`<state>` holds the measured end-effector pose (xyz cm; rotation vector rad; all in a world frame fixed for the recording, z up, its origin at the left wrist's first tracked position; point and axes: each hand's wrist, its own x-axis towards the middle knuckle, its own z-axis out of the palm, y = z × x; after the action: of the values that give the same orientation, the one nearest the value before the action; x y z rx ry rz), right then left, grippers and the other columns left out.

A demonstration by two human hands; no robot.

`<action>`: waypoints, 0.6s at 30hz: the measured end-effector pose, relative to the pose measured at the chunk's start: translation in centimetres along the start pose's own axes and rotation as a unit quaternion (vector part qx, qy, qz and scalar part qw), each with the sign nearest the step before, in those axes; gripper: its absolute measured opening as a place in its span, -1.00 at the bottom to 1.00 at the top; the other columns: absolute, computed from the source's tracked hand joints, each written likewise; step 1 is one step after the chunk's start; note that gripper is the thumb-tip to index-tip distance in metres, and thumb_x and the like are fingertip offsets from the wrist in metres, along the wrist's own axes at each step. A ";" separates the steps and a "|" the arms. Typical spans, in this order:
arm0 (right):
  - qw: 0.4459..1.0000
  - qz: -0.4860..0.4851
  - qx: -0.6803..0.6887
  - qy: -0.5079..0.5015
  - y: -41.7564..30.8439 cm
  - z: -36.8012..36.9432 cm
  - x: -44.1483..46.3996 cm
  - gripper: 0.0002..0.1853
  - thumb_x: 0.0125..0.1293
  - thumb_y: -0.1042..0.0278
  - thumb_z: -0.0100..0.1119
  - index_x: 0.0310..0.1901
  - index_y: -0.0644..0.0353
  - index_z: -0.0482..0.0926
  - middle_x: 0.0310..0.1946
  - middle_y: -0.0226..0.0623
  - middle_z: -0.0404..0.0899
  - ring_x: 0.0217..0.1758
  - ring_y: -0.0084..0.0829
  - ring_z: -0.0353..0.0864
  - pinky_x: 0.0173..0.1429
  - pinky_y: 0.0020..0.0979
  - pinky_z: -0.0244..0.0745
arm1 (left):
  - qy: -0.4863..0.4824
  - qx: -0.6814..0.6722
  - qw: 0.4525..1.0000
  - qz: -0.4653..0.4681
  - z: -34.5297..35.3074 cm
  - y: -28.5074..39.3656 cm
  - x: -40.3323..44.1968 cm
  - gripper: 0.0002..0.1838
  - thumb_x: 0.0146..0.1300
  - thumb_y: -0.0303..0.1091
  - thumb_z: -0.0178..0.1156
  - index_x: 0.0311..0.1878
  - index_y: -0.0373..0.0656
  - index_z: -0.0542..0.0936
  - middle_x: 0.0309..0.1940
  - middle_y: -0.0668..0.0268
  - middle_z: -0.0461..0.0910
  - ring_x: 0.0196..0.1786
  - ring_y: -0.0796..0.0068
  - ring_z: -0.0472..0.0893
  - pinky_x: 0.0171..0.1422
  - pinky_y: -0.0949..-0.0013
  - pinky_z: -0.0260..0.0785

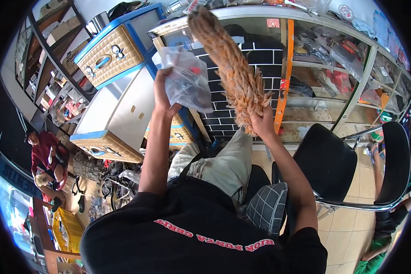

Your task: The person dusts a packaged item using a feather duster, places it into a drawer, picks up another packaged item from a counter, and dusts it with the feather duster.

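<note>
In the head view, my left hand (165, 89) grips a clear plastic bag (187, 77) by its left side. Dark items and something small and red show through the plastic, but I cannot make out their kind. My right hand (263, 121) is closed round the lower end of a fluffy orange-brown feather duster (239, 75). The duster slants up and to the left, its darker tip close to the counter top. Left of the bag is a blue and tan plastic drawer cabinet (139, 27) with a drawer (118, 118) pulled far out.
A glass display case (333, 59) with bagged goods stands ahead to the right. Beside me is a black chair (326, 153) with a metal frame. Shelves (55, 50) line the left. A person in a dark red top (48, 150) sits lower left, near a yellow crate (68, 230).
</note>
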<state>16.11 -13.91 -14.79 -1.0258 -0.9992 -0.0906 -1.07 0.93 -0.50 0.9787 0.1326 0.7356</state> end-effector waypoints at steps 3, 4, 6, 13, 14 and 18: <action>0.987 -0.022 -0.087 -0.134 -0.6 -0.7 0.0 -0.79 0.01 0.46 0.05 -0.27 0.30 0.54 -0.49 -0.05 0.59 -0.39 -0.12 0.62 -0.30 -0.31 0.49 | -0.040 -0.110 0.989 0.089 -1.7 0.0 0.6 -0.60 0.22 -0.20 -0.11 0.01 -0.28 0.41 -0.12 0.09 0.56 -0.14 0.20 0.59 0.02 0.19 0.44; 0.987 -0.019 -0.088 -0.132 -0.4 -0.7 -0.2 -0.79 0.01 0.46 0.05 -0.27 0.30 0.54 -0.49 -0.05 0.59 -0.39 -0.12 0.62 -0.30 -0.31 0.49 | -0.084 -0.118 0.984 0.101 -2.5 0.1 0.6 -0.58 0.23 -0.18 -0.11 0.03 -0.29 0.41 -0.11 0.10 0.56 -0.12 0.21 0.58 0.05 0.19 0.43; 0.978 -0.022 -0.141 -0.155 0.8 -0.4 -0.5 -0.78 0.01 0.45 0.07 -0.26 0.28 0.54 -0.48 -0.04 0.58 -0.37 -0.08 0.60 -0.31 -0.27 0.49 | -0.166 -0.099 0.975 0.108 -2.0 0.8 -0.3 -0.52 0.26 -0.09 -0.11 0.07 -0.29 0.39 -0.05 0.11 0.54 -0.08 0.23 0.56 0.08 0.21 0.40; 0.978 -0.058 -0.130 -0.152 0.6 0.3 -0.7 -0.77 0.02 0.43 0.11 -0.24 0.25 0.55 -0.45 -0.04 0.57 -0.33 -0.04 0.58 -0.26 -0.22 0.49 | 0.060 -0.056 0.978 0.194 -2.8 -1.4 1.0 -0.45 0.32 0.14 -0.15 0.10 -0.15 0.40 -0.03 0.20 0.50 -0.12 0.30 0.52 -0.04 0.20 0.43; 0.978 -0.060 -0.128 -0.153 0.5 0.2 -0.7 -0.77 0.02 0.42 0.12 -0.24 0.23 0.56 -0.42 -0.05 0.58 -0.31 -0.04 0.57 -0.24 -0.22 0.49 | 0.000 -0.017 0.985 0.169 -4.7 -1.5 3.0 -0.46 0.34 0.09 -0.17 0.16 -0.15 0.34 0.08 0.14 0.42 0.03 0.22 0.46 0.11 0.12 0.36; 0.975 -0.069 -0.138 -0.160 0.6 0.2 -0.7 -0.77 0.01 0.43 0.12 -0.24 0.24 0.55 -0.40 -0.06 0.58 -0.30 -0.02 0.56 -0.24 -0.20 0.49 | -0.078 0.041 0.991 0.100 -0.7 -1.2 1.3 -0.42 0.33 0.04 -0.12 0.23 -0.20 0.26 0.20 -0.05 0.31 0.17 0.08 0.40 0.23 0.02 0.32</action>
<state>15.89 -13.66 -15.64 -1.2480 -1.3803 -0.1863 0.21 1.78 -1.60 1.1357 -0.0738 0.8373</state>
